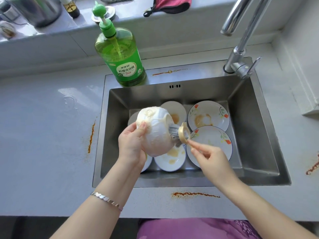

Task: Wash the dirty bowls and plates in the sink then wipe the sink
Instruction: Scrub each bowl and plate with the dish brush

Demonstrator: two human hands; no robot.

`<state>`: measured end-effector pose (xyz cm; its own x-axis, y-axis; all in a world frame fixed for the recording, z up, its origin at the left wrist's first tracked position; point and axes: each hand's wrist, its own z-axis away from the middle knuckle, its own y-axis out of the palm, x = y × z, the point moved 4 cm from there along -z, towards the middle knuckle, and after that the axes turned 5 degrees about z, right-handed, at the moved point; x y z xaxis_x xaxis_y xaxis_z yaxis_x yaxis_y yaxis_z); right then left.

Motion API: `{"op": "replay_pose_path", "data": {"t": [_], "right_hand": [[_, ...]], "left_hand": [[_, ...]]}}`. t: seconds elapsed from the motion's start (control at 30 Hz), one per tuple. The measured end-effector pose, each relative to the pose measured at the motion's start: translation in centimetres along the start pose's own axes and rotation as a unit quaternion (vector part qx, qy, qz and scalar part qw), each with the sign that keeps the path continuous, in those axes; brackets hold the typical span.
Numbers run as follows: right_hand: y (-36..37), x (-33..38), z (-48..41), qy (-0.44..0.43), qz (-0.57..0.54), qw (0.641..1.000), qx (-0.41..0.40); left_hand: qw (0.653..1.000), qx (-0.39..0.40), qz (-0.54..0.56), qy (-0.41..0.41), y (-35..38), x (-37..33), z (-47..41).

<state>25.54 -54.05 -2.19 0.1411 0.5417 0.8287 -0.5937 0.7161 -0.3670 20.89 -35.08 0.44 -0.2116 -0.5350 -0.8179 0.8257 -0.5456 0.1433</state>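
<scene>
Right hand (212,161) pinching brush (175,132), left hand (131,145) gripping sudsy white bowl (155,138), seemingly stained

A single wide-angle camera rides on the person's head and looks forward and steeply down from the near edge of the counter (43,135) into the sink (250,107). It is close: the left hand (131,144) with the bowl (155,140) and the right hand (212,159) with the brush (183,135) sit mid-frame, forearms entering from the bottom. The tap (241,40) and window ledge (207,16) line the top edge, purple clothing (189,228) the bottom. Straight edges bow toward the corners.
</scene>
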Motion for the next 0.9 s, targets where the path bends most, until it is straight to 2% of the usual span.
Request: {"op": "replay_pose_path", "data": {"t": [0.1,0.27,0.37,0.43,0.53,0.73,0.9], "right_hand": [[0.3,1.6,0.2,-0.025,-0.005,1.0,-0.01],[-1.4,0.8,-3.2,0.0,0.011,0.998,-0.057],[-0.7,-1.3,-1.8,0.025,0.016,0.999,-0.024],[0.2,-1.1,-0.2,0.006,0.005,1.0,-0.001],[0.0,0.4,-0.5,-0.03,-0.006,0.999,-0.015],[-1.5,0.2,-1.8,0.007,0.027,0.998,-0.051],[-0.8,2.4,0.8,-0.078,0.083,0.993,-0.006]], "left_hand": [[1.0,-0.019,-0.008,-0.009,0.1,0.5,0.0],[0.999,0.019,-0.039,-0.008,0.6,0.8,0.9],[0.999,0.018,-0.035,0.001,0.5,0.1,0.4],[0.999,0.001,-0.044,0.006,0.4,0.0,-0.2],[0.999,-0.012,-0.04,-0.016,0.6,0.7,-0.3],[0.998,0.0,-0.038,-0.044,0.6,1.2,0.1],[0.997,0.003,-0.066,-0.03,0.3,1.3,-0.4]]}}
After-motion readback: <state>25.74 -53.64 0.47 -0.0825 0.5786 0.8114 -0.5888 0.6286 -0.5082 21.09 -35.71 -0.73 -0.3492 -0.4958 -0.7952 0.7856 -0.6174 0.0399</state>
